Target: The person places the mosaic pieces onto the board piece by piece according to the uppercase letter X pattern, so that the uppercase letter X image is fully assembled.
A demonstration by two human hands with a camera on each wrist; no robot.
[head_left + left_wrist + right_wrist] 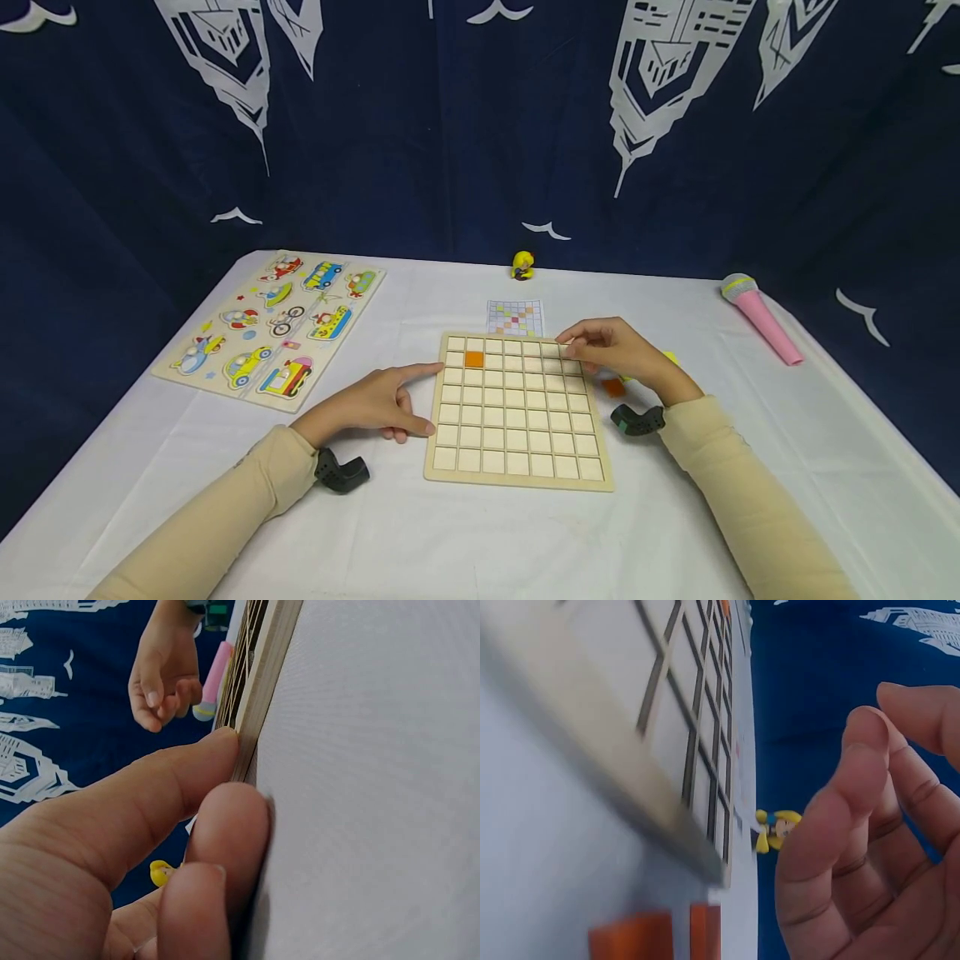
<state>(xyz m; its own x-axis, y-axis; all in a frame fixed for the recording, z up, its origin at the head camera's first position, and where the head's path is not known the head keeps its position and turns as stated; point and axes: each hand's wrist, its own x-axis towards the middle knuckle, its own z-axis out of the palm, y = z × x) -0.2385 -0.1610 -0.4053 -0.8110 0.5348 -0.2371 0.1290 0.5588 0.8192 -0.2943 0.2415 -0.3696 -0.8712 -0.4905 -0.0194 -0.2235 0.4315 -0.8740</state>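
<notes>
Nearest, flat on the white bench (375, 533): the wooden grid board (517, 482), square, with no long axis to favour. Against its rim at nine o'clock, the left grip (378, 400), forefinger and thumb spread apart, both tips touching the edge, nothing pinched between. Outside the opposite edge, between two and three o'clock from the board's middle, a loose orange tile (613, 388), near the rim but off the grid. Just beyond, at the corner between one and two o'clock, the right grip (615, 346), fingers loosely bent, thumb close to forefinger, nothing visible in hold. From there, the key relation: loose tile just beside at six o'clock, much nearer to right than to left. Well across at nine o'clock, a seated orange tile (474, 359) in the grid. Past the far rim at twelve o'clock, a coloured pattern card (515, 317); farther again, a yellow figurine (522, 265).
</notes>
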